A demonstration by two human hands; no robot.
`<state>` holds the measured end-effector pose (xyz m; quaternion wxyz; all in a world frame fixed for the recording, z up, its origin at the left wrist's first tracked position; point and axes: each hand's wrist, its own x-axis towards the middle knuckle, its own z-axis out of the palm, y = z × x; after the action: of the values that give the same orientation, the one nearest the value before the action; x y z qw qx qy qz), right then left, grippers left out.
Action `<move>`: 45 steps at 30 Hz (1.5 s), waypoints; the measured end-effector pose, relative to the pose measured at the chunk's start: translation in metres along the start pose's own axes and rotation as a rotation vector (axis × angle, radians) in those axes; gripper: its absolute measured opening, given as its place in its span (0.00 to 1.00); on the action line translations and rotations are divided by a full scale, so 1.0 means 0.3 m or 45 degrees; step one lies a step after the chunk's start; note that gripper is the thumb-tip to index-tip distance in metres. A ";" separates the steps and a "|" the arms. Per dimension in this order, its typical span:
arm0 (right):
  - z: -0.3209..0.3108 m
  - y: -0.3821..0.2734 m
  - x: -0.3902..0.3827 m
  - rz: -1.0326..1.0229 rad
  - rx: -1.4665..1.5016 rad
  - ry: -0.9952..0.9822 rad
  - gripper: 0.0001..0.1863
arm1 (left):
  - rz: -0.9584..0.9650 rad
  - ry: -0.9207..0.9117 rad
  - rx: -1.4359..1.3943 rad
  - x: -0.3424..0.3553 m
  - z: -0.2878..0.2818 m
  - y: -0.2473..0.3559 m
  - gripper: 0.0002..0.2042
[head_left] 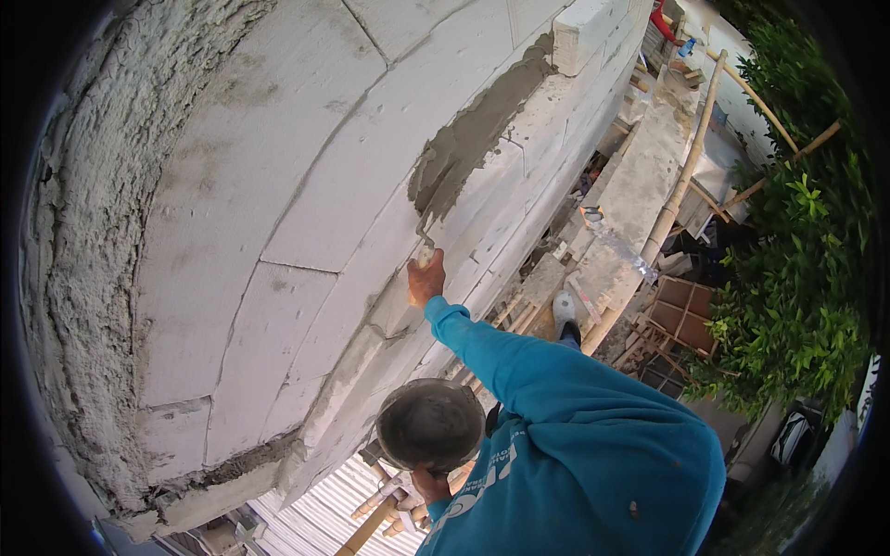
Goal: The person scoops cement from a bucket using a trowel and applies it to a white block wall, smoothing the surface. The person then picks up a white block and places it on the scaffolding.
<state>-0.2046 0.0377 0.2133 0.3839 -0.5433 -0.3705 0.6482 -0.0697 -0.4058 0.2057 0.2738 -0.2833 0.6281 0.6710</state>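
Observation:
My right hand (426,279) is closed around the light handle of a trowel (425,243), arm stretched out toward the pale block wall (306,222). The trowel's thin bent neck runs into a long strip of wet grey mortar (482,130); its blade is hard to make out against the mortar. A white block (584,39) sits at the strip's far end. Close to my body, my left hand (430,486) grips the near rim of a round, dark bucket (431,428) with grey mortar inside. Part of that hand is hidden below the bucket.
Rough grey render (102,222) covers the far left. On the right lies a plank walkway (640,176) with a long bamboo pole (691,157), a handsaw (593,217) and my shoe (565,310). Leafy branches (788,296) hang beyond. A co-worker's red sleeve (661,23) shows at the top.

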 end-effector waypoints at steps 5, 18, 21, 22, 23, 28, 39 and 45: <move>-0.028 -0.016 -0.175 -0.068 0.143 -0.279 0.15 | 0.507 -0.232 0.898 0.074 -0.138 -0.060 0.06; -0.237 -0.193 0.624 0.260 0.574 -0.107 0.15 | -0.153 0.117 -0.024 -0.045 0.172 0.065 0.20; -0.245 -0.292 0.605 0.250 0.559 -0.157 0.14 | -0.174 0.164 0.051 -0.035 0.154 0.053 0.19; -0.272 -0.299 0.595 0.199 0.582 -0.224 0.14 | -0.189 0.169 0.082 -0.012 0.158 0.050 0.19; -0.313 -0.298 0.593 0.153 0.594 -0.279 0.14 | 0.062 0.035 0.667 -0.077 0.232 0.082 0.19; -0.437 -0.391 0.623 0.260 0.694 -0.370 0.11 | 0.087 -0.035 0.720 -0.033 0.176 0.033 0.16; -0.442 -0.397 0.945 0.163 0.496 -0.187 0.14 | 0.921 -0.338 1.242 -0.101 0.375 -0.014 0.11; -0.497 -0.596 1.177 0.303 0.605 -0.268 0.14 | 0.401 -0.047 0.964 -0.176 0.447 -0.034 0.09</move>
<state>-0.0807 0.4418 0.2053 0.3810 -0.4074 -0.1797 0.8103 -0.0308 -0.2720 0.2439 0.2640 -0.0508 0.8613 0.4312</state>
